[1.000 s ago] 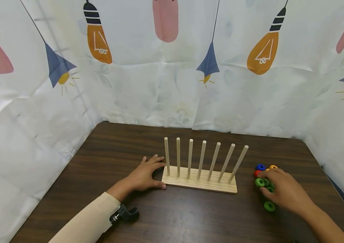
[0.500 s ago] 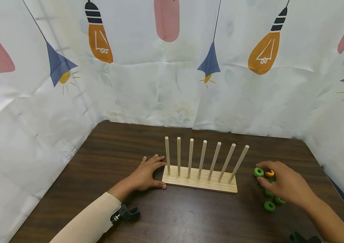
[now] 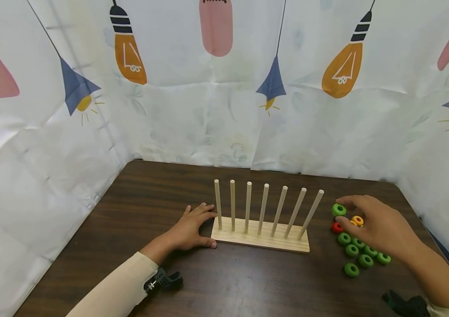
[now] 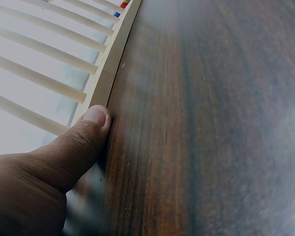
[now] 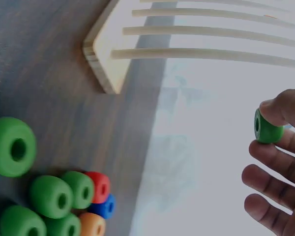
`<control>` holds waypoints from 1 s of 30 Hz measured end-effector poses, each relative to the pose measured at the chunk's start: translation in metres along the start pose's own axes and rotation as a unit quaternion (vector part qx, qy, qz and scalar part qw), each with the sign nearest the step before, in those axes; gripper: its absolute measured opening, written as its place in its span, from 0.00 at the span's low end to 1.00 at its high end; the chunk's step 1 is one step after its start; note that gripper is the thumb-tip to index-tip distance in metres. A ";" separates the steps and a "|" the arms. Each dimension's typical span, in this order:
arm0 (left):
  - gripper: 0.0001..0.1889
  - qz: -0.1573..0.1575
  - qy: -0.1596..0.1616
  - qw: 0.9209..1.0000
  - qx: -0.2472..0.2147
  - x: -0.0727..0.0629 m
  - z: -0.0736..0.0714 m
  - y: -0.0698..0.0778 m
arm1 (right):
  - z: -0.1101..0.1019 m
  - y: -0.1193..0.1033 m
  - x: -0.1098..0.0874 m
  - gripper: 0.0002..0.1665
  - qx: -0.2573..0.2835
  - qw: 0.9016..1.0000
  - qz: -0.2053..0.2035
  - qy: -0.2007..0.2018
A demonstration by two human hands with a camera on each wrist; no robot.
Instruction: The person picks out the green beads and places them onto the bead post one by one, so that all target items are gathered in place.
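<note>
My right hand point(image 3: 380, 222) pinches a green ring point(image 5: 268, 129) between thumb and fingertips, held up above the table in the right wrist view. Below it lies a cluster of rings: several green ones point(image 3: 352, 250), a red one point(image 3: 337, 227), a blue one point(image 5: 103, 207) and orange ones point(image 3: 357, 220). At the middle of the table stands a wooden peg rack point(image 3: 260, 235) with several upright bare pegs. My left hand point(image 3: 190, 228) rests at the rack's left end, fingers spread, with the thumb point(image 4: 94, 118) against its front edge.
The dark wood table point(image 3: 224, 281) reaches back to a white printed curtain point(image 3: 193, 123) that hangs behind and along the sides. One green ring point(image 3: 351, 270) lies nearest the front. Dark straps sit on both wrists.
My right hand has risen off the ring cluster with a green ring in its fingers, uncovering the rings beneath. The left hand and the rack have stayed in place.
</note>
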State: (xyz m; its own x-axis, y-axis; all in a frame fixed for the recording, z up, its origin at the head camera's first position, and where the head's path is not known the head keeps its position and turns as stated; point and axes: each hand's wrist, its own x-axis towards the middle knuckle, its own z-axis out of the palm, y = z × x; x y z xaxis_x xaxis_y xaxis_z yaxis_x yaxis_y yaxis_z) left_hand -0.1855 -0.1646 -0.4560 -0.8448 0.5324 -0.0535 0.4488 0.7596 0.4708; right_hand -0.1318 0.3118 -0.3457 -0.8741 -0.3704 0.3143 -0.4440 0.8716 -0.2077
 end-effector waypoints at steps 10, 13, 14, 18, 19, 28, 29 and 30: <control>0.45 0.007 0.008 1.000 0.000 0.000 -0.001 0.001 | -0.020 -0.008 0.010 0.27 -0.002 1.000 0.000 0.013; 0.45 0.006 0.009 1.000 0.000 0.000 -0.001 0.001 | -0.022 -0.010 0.013 0.27 -0.011 0.999 -0.019 0.033; 0.44 0.008 0.011 1.000 0.000 0.001 0.000 0.001 | -0.023 -0.011 0.014 0.28 -0.011 0.999 -0.027 0.038; 0.44 0.005 0.012 1.000 0.000 0.002 0.000 0.002 | -0.027 -0.013 0.019 0.28 -0.010 0.997 -0.052 0.054; 0.44 0.004 0.012 1.000 0.000 0.002 0.000 0.001 | -0.028 -0.013 0.020 0.28 -0.009 0.997 -0.057 0.057; 0.43 0.000 0.009 1.000 -0.003 0.002 0.001 0.001 | -0.038 -0.020 0.030 0.28 -0.004 0.994 -0.087 0.069; 0.43 0.000 0.009 1.000 -0.003 0.002 0.001 0.001 | -0.039 -0.021 0.031 0.28 -0.004 0.994 -0.089 0.069; 0.43 0.001 0.010 1.000 -0.004 0.001 0.001 0.001 | -0.040 -0.022 0.033 0.28 -0.003 0.994 -0.089 0.069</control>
State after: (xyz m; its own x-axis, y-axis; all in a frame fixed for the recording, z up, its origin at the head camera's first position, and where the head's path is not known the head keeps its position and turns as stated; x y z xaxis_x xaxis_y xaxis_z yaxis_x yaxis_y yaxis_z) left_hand -0.1861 -0.1629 -0.4563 -0.8497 0.5260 -0.0357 0.4480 0.7560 0.4772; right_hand -0.1426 0.2933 -0.2938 -0.7460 -0.4718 0.4700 -0.5878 0.7982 -0.1318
